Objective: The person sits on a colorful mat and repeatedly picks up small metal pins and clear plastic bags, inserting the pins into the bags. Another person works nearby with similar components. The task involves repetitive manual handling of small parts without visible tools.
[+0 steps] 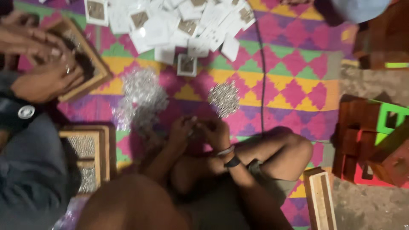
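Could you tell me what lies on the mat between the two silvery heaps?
In the head view, only bare patterned mat separates the larger silvery heap from the smaller one.

Well beyond our fingertips, at the far edge of the patterned mat, we saw a heap of small white square packets, several with brownish square centres. One such packet lay apart from the heap, nearer our fingers, white-framed with a grey-brown middle.

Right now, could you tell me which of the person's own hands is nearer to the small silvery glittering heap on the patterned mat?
Right. The right hand sits just below the silvery heap; the left hand lies beside it, further down-left of the heap.
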Motion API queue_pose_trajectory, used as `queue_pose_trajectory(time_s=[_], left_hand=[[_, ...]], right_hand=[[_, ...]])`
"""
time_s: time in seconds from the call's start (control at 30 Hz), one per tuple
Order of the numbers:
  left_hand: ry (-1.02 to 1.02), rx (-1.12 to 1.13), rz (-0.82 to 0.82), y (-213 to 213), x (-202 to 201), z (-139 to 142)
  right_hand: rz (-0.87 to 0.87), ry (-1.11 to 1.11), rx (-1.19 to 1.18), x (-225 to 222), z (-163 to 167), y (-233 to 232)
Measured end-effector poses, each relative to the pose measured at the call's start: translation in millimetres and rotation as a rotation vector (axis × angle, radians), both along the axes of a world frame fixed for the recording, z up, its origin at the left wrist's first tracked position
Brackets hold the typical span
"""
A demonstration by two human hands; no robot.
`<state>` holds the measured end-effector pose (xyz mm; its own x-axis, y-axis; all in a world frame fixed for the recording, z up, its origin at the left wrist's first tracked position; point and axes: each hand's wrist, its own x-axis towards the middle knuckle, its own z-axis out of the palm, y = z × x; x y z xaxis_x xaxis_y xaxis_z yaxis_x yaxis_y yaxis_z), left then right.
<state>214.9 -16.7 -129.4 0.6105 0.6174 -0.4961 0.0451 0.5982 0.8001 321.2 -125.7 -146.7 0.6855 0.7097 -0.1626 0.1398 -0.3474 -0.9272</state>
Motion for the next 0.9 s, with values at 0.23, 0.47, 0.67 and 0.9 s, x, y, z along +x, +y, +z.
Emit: queue_pose_trajectory(time_s=[0.23,0.47,0.67,0.9], left_hand=[[0.023,0.012,0.032,-1,-4,13],[-0.055,-0.121,-0.085,-4,-5,5],[-0.073,0.112,-0.068,-7,-7,-13],[-0.068,0.084,-0.035,-7,-7,-18]], right_hand=[[-0.069,0.768,0.12,9,14,-6],[-0.069,0.544,0.143,11,8,-10],[-0.013,0.392,0.15,4,4,-8],[-0.017,0.096,0.064,-2,32,-6]])
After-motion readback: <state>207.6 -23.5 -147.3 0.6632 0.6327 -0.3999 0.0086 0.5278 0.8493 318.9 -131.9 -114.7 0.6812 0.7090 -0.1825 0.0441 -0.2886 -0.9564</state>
